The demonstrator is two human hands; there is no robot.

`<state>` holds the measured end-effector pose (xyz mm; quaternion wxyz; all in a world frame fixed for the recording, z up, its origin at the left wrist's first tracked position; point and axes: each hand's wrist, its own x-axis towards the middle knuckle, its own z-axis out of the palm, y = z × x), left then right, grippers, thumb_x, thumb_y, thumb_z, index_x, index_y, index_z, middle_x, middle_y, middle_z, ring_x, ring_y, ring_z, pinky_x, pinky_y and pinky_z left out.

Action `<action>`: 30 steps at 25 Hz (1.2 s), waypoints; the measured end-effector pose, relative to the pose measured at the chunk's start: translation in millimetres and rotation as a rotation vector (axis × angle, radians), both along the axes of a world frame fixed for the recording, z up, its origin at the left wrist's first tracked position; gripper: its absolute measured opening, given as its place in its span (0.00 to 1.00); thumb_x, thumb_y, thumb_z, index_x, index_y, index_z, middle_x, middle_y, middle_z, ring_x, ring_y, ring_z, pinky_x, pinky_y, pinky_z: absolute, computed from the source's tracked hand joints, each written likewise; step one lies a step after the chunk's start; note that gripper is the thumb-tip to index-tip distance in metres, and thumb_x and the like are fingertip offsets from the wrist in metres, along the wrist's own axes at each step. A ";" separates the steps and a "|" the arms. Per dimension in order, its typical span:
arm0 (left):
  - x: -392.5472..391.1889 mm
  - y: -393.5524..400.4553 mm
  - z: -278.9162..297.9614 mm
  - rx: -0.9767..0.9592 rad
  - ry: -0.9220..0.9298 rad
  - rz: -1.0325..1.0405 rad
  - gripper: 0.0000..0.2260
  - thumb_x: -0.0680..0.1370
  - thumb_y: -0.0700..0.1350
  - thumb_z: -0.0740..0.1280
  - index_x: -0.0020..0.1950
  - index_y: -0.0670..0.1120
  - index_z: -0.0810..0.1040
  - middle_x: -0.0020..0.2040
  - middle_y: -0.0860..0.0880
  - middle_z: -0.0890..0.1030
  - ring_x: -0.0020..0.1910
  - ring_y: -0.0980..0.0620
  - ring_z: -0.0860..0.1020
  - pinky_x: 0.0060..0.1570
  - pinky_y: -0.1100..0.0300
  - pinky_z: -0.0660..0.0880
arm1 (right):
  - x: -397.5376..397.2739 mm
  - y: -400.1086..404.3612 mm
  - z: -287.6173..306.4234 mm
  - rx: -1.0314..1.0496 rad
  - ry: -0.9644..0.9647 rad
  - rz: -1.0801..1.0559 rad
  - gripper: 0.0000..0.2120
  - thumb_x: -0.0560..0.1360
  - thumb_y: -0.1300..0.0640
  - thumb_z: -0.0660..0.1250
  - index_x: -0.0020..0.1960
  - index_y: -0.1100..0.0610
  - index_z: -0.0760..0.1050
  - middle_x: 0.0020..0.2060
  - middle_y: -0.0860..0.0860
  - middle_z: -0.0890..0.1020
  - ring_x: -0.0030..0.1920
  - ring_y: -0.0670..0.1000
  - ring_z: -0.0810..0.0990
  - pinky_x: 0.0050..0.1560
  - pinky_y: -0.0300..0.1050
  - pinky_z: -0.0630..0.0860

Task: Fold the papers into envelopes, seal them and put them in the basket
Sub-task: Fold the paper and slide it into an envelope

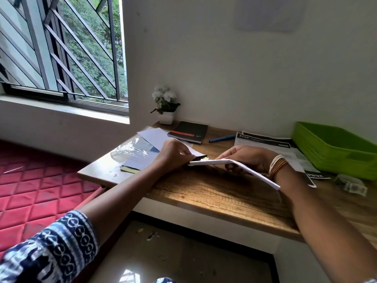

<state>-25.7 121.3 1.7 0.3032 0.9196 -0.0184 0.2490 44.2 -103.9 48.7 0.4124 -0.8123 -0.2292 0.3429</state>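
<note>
Both forearms stretch over the wooden desk (214,193). The left hand (173,153) pinches the folded white paper (234,166) at its 9 o'clock end. The right hand (247,158), bangles (277,166) at the wrist, grips the paper's far side, fingers curled beneath.

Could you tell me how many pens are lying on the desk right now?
1. A blue pen lies at the back of the desk, between the black notebook and the printed papers. Others could be hidden under the papers or inside the green basket.
</note>
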 end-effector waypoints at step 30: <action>5.3 1.2 -5.8 -0.004 -0.108 -0.035 0.04 0.70 0.43 0.74 0.42 0.43 0.85 0.41 0.45 0.85 0.38 0.53 0.81 0.43 0.59 0.79 | -14.1 23.6 -8.6 -0.114 -0.345 -0.122 0.23 0.75 0.49 0.68 0.60 0.67 0.75 0.51 0.65 0.79 0.44 0.54 0.76 0.41 0.44 0.74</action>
